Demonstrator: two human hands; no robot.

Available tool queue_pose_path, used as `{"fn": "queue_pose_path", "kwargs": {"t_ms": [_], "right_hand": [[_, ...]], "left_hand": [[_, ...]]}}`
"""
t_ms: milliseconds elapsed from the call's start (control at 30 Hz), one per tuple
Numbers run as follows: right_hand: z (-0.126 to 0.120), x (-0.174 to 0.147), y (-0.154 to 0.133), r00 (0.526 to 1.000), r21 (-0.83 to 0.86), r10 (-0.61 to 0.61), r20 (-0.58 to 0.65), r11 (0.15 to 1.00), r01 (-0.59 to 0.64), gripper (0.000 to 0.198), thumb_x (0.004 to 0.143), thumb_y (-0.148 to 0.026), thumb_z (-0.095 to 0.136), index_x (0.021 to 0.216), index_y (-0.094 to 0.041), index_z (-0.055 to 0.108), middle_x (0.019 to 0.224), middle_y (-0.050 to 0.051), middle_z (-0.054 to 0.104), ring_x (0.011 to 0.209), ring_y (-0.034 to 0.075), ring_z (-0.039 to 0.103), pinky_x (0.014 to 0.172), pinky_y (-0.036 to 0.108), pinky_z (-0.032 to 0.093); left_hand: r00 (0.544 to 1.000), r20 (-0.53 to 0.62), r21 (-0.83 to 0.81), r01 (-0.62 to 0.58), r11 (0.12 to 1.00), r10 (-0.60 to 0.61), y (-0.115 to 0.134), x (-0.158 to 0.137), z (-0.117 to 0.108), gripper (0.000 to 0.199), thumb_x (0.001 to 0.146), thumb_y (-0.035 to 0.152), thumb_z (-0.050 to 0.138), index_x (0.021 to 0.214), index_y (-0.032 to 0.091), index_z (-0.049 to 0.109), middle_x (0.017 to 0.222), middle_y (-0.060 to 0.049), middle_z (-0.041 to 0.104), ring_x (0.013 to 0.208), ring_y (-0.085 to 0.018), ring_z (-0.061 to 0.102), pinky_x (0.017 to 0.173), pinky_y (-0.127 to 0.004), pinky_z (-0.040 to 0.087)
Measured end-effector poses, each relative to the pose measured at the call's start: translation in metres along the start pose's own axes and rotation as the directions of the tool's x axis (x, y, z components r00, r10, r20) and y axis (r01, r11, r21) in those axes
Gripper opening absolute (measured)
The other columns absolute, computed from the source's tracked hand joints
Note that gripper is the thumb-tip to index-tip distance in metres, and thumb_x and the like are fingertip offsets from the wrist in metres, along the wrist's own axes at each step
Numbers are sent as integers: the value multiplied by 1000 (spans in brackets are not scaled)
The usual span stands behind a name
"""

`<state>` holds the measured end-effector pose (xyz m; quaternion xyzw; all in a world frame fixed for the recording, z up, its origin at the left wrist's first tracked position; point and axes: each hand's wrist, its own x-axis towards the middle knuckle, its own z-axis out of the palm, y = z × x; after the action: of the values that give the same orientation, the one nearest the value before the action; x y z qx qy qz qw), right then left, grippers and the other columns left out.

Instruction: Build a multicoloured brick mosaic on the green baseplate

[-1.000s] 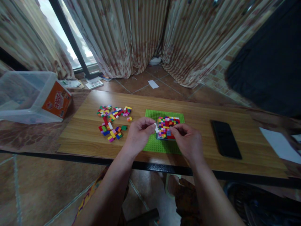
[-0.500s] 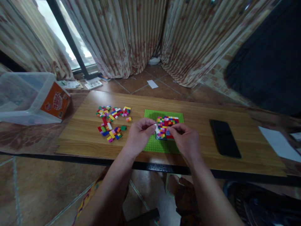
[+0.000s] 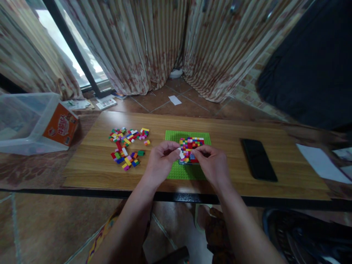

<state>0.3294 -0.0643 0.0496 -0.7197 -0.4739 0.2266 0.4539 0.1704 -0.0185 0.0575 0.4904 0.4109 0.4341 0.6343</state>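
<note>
A block of many-coloured toy bricks [image 3: 189,143] stands on a green studded baseplate [image 3: 187,173], partly covered by my fingers. At its left edge, my left hand [image 3: 160,160] pinches a small white brick [image 3: 181,154] between thumb and forefinger. My right hand [image 3: 213,161] reaches over the block's right side. Its thumb and forefinger are closed together at the top surface, close to a blue brick [image 3: 193,157]; what lies between those fingertips is hidden.
Loose coloured bricks [image 3: 128,160] lie in scattered groups on the wooden table [image 3: 90,161], left of the baseplate. A black phone [image 3: 258,159] rests to the right, with white paper [image 3: 321,163] beyond it. A clear plastic bin [image 3: 24,124] stands at the far left.
The whole view has shifted slightly, so the table scene sits a little further left. Both hands keep nearly the same places at the block; the white brick shows more plainly at the left fingertips.
</note>
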Motion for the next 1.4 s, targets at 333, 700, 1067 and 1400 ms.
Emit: {"fn": "queue_pose_path", "kwargs": {"t_ms": [333,700,1067,1400], "right_hand": [[-17,-7,0,989,273,-99,108,960,66,21,85,-40,66,83,-22,75,74,-1,72,68,15,62,66,27,46],[-34,1,18,986,220,-92,142,974,59,17,82,-38,69,85,-23,77,83,2,76,77,18,67,73,31,51],[-26,16,29,994,179,15,105,983,-33,18,72,-39,72,77,-21,75,76,3,75,71,19,67,70,33,52],[-12,13,20,999,184,-10,-48,983,19,18,72,-36,73,73,-20,68,71,3,71,65,17,64,64,31,49]], "left_hand": [[995,95,-51,18,999,-13,1,-2,8,19,70,26,77,85,15,73,77,-2,73,69,-12,63,70,-24,50],[993,86,169,-97,981,83,-6,-2,13,16,74,24,72,88,18,73,72,0,68,64,-11,58,61,-22,44],[997,-20,432,-64,899,81,-18,3,-3,24,78,29,68,98,18,72,71,-1,69,59,-13,58,54,-23,41],[995,44,486,-97,868,87,-14,0,-1,21,81,29,65,98,18,71,88,-4,73,68,-14,62,64,-25,47]]}}
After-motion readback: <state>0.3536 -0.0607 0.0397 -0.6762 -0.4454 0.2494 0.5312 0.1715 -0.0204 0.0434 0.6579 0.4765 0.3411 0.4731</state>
